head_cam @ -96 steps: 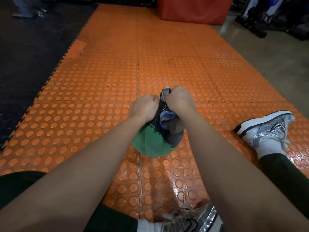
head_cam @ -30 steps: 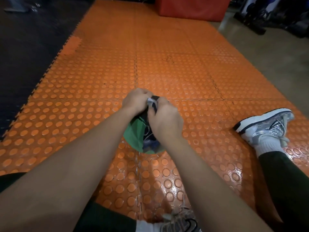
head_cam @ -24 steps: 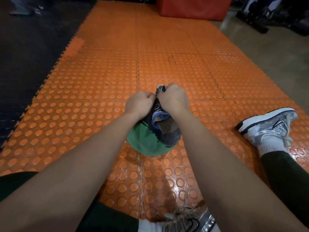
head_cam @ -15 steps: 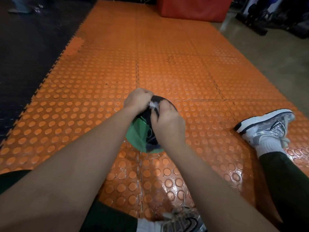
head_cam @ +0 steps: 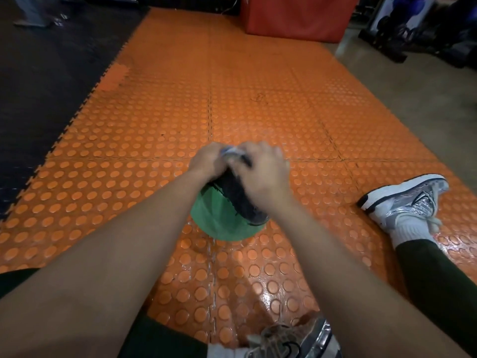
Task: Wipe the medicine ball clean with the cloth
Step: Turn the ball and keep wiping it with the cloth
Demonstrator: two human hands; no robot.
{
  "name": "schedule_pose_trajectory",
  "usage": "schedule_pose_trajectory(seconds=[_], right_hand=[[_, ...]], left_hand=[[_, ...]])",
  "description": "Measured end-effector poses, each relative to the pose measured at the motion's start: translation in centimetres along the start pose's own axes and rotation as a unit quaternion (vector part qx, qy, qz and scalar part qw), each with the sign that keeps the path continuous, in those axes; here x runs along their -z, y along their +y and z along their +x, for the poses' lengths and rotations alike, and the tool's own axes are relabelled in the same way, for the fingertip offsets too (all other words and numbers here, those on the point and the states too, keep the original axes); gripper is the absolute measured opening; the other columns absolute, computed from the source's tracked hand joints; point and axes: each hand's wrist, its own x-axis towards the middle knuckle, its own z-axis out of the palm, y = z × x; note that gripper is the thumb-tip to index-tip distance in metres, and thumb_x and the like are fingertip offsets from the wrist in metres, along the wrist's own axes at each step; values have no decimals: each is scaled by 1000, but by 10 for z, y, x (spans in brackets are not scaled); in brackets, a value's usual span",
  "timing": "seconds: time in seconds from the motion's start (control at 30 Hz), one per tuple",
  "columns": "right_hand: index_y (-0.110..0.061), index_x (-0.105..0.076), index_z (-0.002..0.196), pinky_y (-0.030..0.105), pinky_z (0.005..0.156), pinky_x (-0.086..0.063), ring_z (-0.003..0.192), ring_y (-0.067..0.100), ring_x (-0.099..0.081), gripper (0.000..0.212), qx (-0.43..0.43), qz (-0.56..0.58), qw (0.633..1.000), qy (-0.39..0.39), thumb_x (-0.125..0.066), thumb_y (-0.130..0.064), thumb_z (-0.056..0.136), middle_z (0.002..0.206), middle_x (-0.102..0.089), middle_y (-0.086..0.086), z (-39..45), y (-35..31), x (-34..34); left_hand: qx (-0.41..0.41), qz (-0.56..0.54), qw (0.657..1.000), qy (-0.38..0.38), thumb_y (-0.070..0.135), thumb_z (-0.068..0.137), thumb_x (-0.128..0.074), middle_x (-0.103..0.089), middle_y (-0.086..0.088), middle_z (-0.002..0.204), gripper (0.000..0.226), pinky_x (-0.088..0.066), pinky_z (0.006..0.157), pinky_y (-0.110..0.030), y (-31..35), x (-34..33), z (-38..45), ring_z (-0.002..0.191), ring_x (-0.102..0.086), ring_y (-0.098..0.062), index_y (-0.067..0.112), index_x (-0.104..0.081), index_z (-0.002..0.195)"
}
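A green medicine ball (head_cam: 219, 220) rests on the orange studded mat between my legs. A dark cloth (head_cam: 238, 195) with a pale blue edge is draped over the ball's top and right side. My left hand (head_cam: 207, 161) grips the cloth at the far top of the ball, fingers curled. My right hand (head_cam: 263, 171) grips the same bunched cloth right beside it, knuckles up. The two hands touch each other. The ball's far side is hidden behind them.
The orange mat (head_cam: 258, 112) stretches ahead, with black matting (head_cam: 51, 73) on the left and bare concrete (head_cam: 413, 99) on the right. A red padded block (head_cam: 296, 16) stands at the far end. My silver shoes (head_cam: 407, 200) lie at right and bottom.
Both hands have been rubbing the cloth back and forth over the ball; since half a second ago the right hand has swung back to the far right, uncovering more of the dark cloth.
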Motion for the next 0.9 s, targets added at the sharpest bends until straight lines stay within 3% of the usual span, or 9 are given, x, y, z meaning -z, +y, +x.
schedule_pose_trajectory(seconds=[0.1, 0.23, 0.33, 0.43, 0.57, 0.7, 0.8, 0.9], right_hand=[[-21, -64, 89, 38, 74, -26, 86, 26, -48, 19, 99, -121, 983, 97, -46, -26, 83, 87, -59, 0, -40, -3, -34], [-21, -60, 90, 35, 67, -26, 80, 21, -37, 19, 104, -95, 975, 171, -46, -22, 77, 82, -61, 2, -59, 25, -46], [-20, -51, 97, 32, 67, -25, 80, 21, -37, 19, 97, -42, 984, 145, -44, -22, 80, 86, -61, 5, -69, 37, -41], [-14, -59, 97, 34, 67, -33, 79, 27, -46, 23, 67, -18, 993, 98, -43, -23, 83, 87, -59, 7, -68, 40, -32], [-8, -63, 100, 39, 69, -39, 85, 33, -51, 23, 25, -11, 997, 70, -52, -27, 91, 95, -57, 10, -38, 23, -13], [-6, -61, 100, 38, 68, -38, 86, 34, -52, 25, 13, -43, 997, 66, -47, -26, 94, 97, -58, 12, -22, 8, -12], [-8, -62, 84, 30, 51, -38, 64, 30, -55, 15, 79, -48, 993, 77, -51, -16, 79, 76, -57, 9, -53, 12, -27], [-10, -61, 87, 31, 46, -42, 61, 28, -53, 22, 102, -37, 992, 58, -44, -20, 77, 75, -55, 7, -69, 19, -35]], left_hand=[[11, -26, 1000, 11, 26, 94, -44, -64, -9, 120, 30, -45, 94, -36, -4, 2, 3, 109, -57, -27, 17, -71, 105], [-12, -23, 1000, 12, 25, 97, -41, -58, -5, 131, 33, -42, 99, -38, -6, -1, -1, 119, -51, -28, 18, -68, 113], [-5, -19, 999, 26, 26, 97, -41, -57, -5, 133, 33, -41, 98, -34, -4, -3, -1, 121, -50, -28, 19, -67, 116], [1, -6, 999, 39, 28, 97, -41, -60, -7, 129, 34, -43, 96, -35, -1, -7, -3, 117, -52, -29, 17, -68, 114], [21, 54, 996, 63, 29, 96, -38, -65, -10, 111, 36, -45, 78, -33, 6, -13, -6, 97, -57, -29, 13, -69, 104], [32, 63, 996, 60, 25, 92, -41, -62, -8, 90, 31, -41, 65, -32, 9, -17, -1, 83, -55, -27, 13, -68, 88], [58, 38, 995, 68, 29, 92, -41, -62, -8, 98, 33, -42, 75, -31, 6, -11, 5, 88, -54, -27, 13, -70, 98], [56, 23, 996, 66, 30, 93, -40, -65, -10, 100, 36, -44, 78, -33, 2, -10, 7, 88, -56, -28, 11, -69, 100]])
